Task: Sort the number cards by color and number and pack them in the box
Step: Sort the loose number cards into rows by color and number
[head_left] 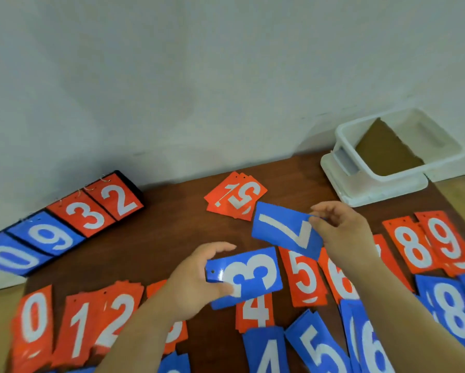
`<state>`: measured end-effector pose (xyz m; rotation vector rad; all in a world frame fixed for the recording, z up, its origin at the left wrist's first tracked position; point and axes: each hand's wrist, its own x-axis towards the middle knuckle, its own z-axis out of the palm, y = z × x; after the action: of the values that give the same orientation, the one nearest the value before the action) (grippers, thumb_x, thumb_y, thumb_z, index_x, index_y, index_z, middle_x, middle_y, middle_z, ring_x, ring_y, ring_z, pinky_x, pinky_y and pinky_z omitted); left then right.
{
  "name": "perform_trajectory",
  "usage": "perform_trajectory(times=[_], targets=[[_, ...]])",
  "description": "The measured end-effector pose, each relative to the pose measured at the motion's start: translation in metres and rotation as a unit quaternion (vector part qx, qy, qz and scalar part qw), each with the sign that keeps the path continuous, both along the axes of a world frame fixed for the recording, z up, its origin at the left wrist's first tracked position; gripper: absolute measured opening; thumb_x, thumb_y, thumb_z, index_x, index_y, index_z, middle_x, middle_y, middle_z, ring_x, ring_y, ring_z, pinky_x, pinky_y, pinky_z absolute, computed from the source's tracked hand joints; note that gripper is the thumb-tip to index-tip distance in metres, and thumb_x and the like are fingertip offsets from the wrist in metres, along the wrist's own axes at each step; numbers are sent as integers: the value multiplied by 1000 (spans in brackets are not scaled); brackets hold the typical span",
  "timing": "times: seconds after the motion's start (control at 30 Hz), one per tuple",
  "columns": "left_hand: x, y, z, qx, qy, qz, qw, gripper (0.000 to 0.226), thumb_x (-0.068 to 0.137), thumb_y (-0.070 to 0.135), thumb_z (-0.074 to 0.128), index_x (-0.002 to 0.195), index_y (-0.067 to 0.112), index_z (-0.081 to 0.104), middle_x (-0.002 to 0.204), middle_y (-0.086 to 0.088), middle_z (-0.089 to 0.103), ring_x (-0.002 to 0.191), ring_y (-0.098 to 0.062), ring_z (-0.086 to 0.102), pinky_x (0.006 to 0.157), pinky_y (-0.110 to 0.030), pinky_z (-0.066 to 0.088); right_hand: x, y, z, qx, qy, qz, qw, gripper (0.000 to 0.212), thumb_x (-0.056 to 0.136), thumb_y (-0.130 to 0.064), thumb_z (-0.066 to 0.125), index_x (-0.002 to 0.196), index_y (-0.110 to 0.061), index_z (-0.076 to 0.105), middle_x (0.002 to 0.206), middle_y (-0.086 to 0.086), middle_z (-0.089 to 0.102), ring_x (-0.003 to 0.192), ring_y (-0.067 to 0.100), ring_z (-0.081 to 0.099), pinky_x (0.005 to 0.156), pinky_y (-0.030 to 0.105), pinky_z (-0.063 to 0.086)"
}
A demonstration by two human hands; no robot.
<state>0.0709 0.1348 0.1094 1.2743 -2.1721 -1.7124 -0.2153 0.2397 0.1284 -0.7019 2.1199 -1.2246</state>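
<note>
- The left hand [196, 281], at lower centre of the frame, is clamped on a blue 3 card [246, 277], thumb on its face and fingers behind the punched end; the card is lifted above the row.
- The right hand [344, 232], at centre right, pinches a blue 7 card [285, 232] by one short end, thumb and fingertips closed on it, and the card hangs tilted in the air.
- Both cards look thin, stiff and glossy. I judge them light and a little slippery, so an edge pinch near the punched holes, or a grip across the short end, should serve best.
- Below the hands the red row reads 0 [33, 319], 1, 2, then 4, 5 [305, 278], 6, 8, 9 [446, 240]: eight piles with a readable number, and one more half hidden under the left forearm.
- The blue row at the bottom edge shows 4 [266, 351], 5, 6 and 8: four readable piles, with others cut off by the frame.
- A loose red pile [235, 196] lies unsorted above the hands at centre.
- One white box [398, 149], with a brown sheet inside, sits on its lid at upper right; no cards are in it yet.
- A scoreboard [62, 224] at left shows four panels: 0, 9, 3, 2.
</note>
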Motion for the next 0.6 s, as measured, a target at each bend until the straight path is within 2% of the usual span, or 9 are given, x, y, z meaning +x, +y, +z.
perform_trajectory(times=[0.1, 0.2, 0.3, 0.37, 0.47, 0.53, 0.6], targets=[[4, 20, 44, -65, -34, -55, 996, 69, 76, 23, 88, 122, 62, 54, 142, 40, 33, 126, 3, 52, 92, -27, 57, 3, 7, 36, 18, 75, 157, 985, 17, 94, -14, 69, 92, -31, 69, 89, -12, 71, 72, 2, 64, 63, 18, 50], [1, 44, 89, -85, -55, -81, 992, 63, 78, 21, 87, 121, 57, 58, 149, 35, 27, 127, 0, 51, 82, -23, 60, 8, 14, 73, 14, 137, 313, 940, 23, 91, -11, 72, 89, -34, 69, 90, -17, 71, 84, -2, 65, 77, 22, 51], [-1, 76, 120, -107, -86, -125, 983, 62, 80, 21, 85, 127, 53, 60, 150, 31, 34, 132, 3, 43, 95, -19, 51, 22, 26, 105, -12, 125, 412, 902, 22, 89, -7, 72, 93, -28, 71, 91, -17, 73, 88, 1, 67, 84, 25, 53], [-2, 100, 130, -104, -101, -133, 980, 62, 81, 22, 84, 131, 49, 60, 142, 28, 47, 127, 3, 49, 99, -22, 51, 32, 38, 117, -51, 108, 431, 895, 21, 88, -5, 72, 92, -25, 71, 91, -13, 75, 89, 4, 69, 85, 27, 53], [-2, 139, 133, -101, -92, -95, 986, 59, 81, 23, 85, 130, 46, 62, 131, 27, 57, 119, 3, 57, 100, -28, 54, 41, 60, 119, -89, 128, 405, 901, 18, 87, -12, 73, 93, -29, 70, 95, -11, 72, 90, 4, 66, 87, 31, 54], [2, 162, 132, -92, -62, -46, 993, 57, 81, 21, 85, 124, 50, 62, 122, 31, 60, 109, 8, 61, 92, -22, 56, 44, 78, 114, -94, 146, 367, 914, 24, 86, -19, 75, 102, -34, 67, 103, -11, 69, 96, 6, 64, 88, 33, 55], [8, 181, 131, -84, -37, 13, 996, 59, 81, 20, 85, 125, 51, 61, 119, 35, 56, 102, 11, 62, 79, -16, 57, 49, 98, 111, -126, 174, 287, 933, 35, 83, -24, 77, 107, -42, 58, 113, -16, 62, 103, 1, 60, 88, 24, 52]])
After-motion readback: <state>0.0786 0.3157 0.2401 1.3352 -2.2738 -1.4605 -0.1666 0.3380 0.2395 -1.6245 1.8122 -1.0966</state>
